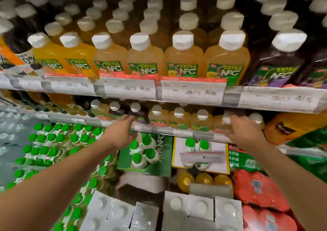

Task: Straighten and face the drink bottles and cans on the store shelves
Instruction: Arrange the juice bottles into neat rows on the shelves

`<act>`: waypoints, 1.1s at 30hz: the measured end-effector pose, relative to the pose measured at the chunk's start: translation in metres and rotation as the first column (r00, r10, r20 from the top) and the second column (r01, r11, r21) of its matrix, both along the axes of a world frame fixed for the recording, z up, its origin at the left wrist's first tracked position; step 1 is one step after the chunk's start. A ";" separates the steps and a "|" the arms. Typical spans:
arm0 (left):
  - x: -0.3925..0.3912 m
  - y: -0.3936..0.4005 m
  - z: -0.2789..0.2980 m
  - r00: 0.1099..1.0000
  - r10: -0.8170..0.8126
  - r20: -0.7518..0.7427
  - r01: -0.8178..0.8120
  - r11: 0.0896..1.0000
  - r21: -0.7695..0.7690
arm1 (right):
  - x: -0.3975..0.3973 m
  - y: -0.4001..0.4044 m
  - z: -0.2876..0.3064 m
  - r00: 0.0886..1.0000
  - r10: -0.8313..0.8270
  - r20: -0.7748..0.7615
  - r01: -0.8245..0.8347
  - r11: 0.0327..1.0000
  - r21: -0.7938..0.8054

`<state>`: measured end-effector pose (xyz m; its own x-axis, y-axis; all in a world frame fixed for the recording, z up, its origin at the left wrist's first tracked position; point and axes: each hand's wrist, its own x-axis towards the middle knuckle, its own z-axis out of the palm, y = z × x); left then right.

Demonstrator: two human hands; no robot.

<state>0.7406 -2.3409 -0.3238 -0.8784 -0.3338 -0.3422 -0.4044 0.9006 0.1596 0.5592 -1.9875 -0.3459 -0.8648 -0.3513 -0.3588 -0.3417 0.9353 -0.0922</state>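
Down at the middle shelf, the left hand reaches with fingers extended and loosely together, their tips touching the dark juice bottle just left of frame centre; nothing is gripped. At centre right, the right hand has its fingers curled over the front of a pale juice bottle, though blur hides how firmly it holds. Between the hands stand three more small yellow bottles along the shelf edge. Above, across the upper frame, a row of large NFC bottles faces forward behind price tags. Green-capped bottles fill the lower left.
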 end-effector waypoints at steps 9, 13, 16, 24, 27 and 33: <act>-0.031 -0.010 -0.035 0.979 0.053 -0.197 -0.070 0.995 -0.076 | 0.006 0.004 -0.024 0.990 0.019 -0.141 -0.021 1.000 -0.013; -0.034 -0.007 -0.040 0.944 0.141 -0.297 -0.179 0.978 -0.104 | 0.011 0.007 -0.025 0.987 0.004 -0.158 -0.017 0.997 -0.079; -0.041 -0.009 -0.041 0.955 0.169 -0.245 -0.204 0.971 -0.127 | 0.017 0.011 -0.023 0.982 -0.030 -0.189 -0.001 0.987 -0.162; -0.062 -0.027 -0.050 0.966 0.083 -0.244 -0.128 0.976 -0.176 | 0.044 0.022 -0.010 0.924 -0.045 -0.379 -0.110 0.920 -0.377; -0.064 -0.032 -0.052 0.954 0.094 -0.284 -0.140 0.979 -0.149 | 0.054 0.021 0.001 0.917 -0.062 -0.394 -0.135 0.881 -0.454; -0.040 -0.027 -0.048 0.919 0.119 -0.377 -0.160 0.984 -0.082 | 0.067 -0.002 0.020 0.917 0.053 -0.397 -0.263 0.826 -0.499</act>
